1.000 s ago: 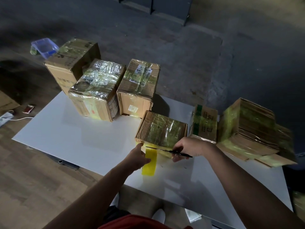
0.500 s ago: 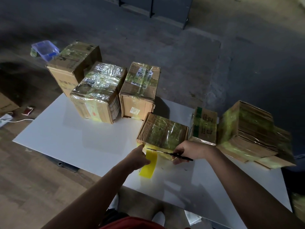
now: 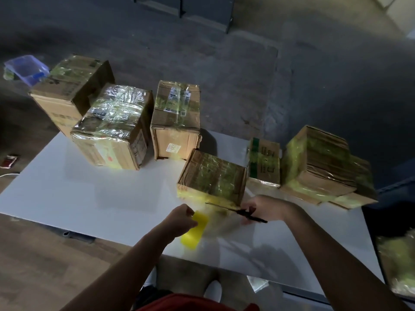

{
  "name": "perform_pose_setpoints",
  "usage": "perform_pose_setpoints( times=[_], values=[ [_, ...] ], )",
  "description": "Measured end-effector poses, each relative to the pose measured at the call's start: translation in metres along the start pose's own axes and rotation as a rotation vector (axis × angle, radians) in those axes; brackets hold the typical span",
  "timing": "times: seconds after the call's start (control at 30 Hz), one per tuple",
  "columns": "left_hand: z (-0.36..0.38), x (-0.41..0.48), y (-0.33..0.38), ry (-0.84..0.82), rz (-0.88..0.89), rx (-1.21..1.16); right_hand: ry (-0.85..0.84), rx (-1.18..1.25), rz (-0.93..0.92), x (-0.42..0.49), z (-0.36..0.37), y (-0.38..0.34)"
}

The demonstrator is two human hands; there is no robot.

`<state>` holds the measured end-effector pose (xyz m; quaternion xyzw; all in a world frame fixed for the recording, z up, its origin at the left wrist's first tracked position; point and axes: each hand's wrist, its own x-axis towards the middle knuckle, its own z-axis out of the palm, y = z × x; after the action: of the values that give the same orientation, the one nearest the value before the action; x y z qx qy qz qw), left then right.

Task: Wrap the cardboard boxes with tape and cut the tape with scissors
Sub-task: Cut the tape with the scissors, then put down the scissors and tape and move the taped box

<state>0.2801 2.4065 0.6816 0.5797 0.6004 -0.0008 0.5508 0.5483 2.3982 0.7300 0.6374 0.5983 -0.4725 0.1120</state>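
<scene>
Yellow tape strip (image 3: 194, 232) hangs lower and more slanted than half second ago, top end pinched by left hand (image 3: 182, 217). Right hand (image 3: 265, 208) grips black scissors (image 3: 238, 211), blades pointing left along near edge of small taped box (image 3: 213, 176). White tabletop (image 3: 89, 198) carries other wrapped boxes (image 3: 112, 131) behind. Dim room: grey concrete floor (image 3: 314, 86) beyond, wood planks (image 3: 33, 254) at left.

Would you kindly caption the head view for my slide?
Left hand holds yellow tape by a box; right hand holds scissors.

tape strip (image 3: 193, 232): bright yellow
scissors (image 3: 243, 213): black
counter (image 3: 89, 194): white
cardboard boxes (image 3: 213, 176): brown, glossy yellow-green wrap
tub (image 3: 27, 68): translucent blue
</scene>
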Motion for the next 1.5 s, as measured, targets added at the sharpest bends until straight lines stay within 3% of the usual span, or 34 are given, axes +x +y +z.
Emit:
perform_pose_setpoints(
  times=[0.17,0.3,0.57,0.67,0.83,0.97,1.23,1.37,1.5],
  values=[
    [0.020,0.001,0.008,-0.060,0.002,-0.065,-0.013,-0.010,0.072,-0.024,0.022,0.047],
    [0.045,-0.003,0.028,-0.196,-0.032,-0.305,0.001,0.060,0.151,-0.038,0.048,0.083],
    [0.101,0.006,0.050,-0.224,-0.092,-0.477,0.443,-0.109,0.329,-0.038,0.085,0.126],
    [0.112,0.013,0.052,-0.265,0.007,-0.329,0.520,-0.140,0.383,-0.028,0.097,0.128],
    [0.132,0.017,0.055,-0.119,0.073,-0.064,0.494,-0.162,0.391,-0.014,0.102,0.126],
    [0.140,0.022,0.056,-0.006,0.060,-0.074,0.595,-0.366,0.438,-0.011,0.101,0.120],
    [0.140,0.035,0.058,0.040,-0.018,-0.091,0.463,-0.215,0.403,-0.004,0.096,0.121],
    [0.133,0.029,0.062,0.089,0.137,0.220,0.490,-0.175,0.378,-0.004,0.090,0.115],
    [0.109,0.008,0.067,0.334,0.400,0.488,0.604,-0.279,0.351,-0.002,0.077,0.089]
  ],
)
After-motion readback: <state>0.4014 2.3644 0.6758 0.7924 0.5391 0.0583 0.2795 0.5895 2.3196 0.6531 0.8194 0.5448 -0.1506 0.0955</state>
